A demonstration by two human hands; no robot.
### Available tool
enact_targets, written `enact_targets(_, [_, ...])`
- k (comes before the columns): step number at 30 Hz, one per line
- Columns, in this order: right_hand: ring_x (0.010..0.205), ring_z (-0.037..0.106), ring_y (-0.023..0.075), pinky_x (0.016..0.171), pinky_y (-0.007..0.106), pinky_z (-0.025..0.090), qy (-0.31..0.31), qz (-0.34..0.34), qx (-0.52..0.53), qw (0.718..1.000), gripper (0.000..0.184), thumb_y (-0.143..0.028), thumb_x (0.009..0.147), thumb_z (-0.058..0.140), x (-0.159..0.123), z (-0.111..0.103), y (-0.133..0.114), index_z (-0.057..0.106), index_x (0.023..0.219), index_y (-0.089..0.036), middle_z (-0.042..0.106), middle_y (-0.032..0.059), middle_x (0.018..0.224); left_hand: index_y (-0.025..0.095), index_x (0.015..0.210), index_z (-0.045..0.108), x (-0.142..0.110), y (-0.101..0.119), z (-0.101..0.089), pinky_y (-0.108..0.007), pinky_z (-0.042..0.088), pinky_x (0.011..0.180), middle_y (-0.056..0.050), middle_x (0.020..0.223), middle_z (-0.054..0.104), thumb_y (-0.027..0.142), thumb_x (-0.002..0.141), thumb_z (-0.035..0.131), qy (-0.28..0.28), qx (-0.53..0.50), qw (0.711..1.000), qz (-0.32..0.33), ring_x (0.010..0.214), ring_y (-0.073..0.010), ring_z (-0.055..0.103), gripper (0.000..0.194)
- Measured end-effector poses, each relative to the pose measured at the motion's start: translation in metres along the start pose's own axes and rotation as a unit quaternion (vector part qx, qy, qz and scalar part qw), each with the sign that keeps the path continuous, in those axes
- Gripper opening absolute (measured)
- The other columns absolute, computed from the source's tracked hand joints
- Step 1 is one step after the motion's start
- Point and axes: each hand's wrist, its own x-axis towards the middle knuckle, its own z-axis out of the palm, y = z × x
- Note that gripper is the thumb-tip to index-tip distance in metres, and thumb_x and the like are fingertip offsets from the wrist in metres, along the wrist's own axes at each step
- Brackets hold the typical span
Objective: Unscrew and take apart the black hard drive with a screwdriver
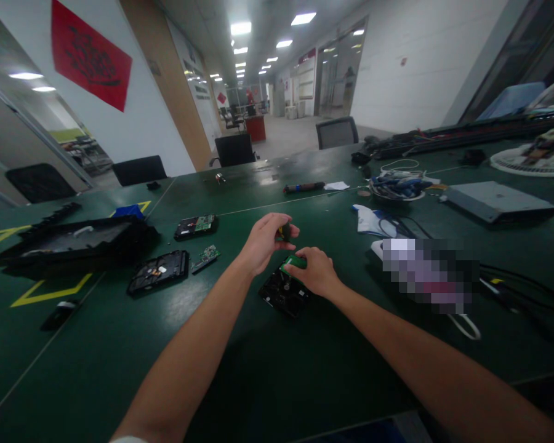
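Observation:
A hard drive lies tilted to my view on the green table, its dark underside up. At its upper edge, my right hand pinches a green circuit board, which overlaps the drive. Just beyond, my left hand curls its fingers round a small dark-and-yellow tool, perhaps a screwdriver handle; most of it is hidden. Farther left are a second hard drive, a loose circuit board and a third drive with its board showing.
A large black plastic housing stands at the left. On the right are a blurred-out object, cables, a grey metal box and a bowl of wires. A dark handled tool lies toward the far edge.

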Motion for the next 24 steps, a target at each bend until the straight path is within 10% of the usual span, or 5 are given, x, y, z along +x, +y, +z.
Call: enact_targets(24, [0.114,0.063,0.0294,0.091,0.04,0.044,0.015,-0.009,0.001,1.0,0.034,-0.05,0.089,0.074,0.0011,0.0049,0.004,0.071,0.11,-0.023,0.071,0.0092,0.117,0.017,0.08,0.074,-0.0018,0.0052,-0.0002,-0.023,0.049,0.056,-0.007,0.088,0.068,0.035,0.078,0.065,0.024,0.116,0.992,0.049,0.083,-0.0186,0.062,0.019])
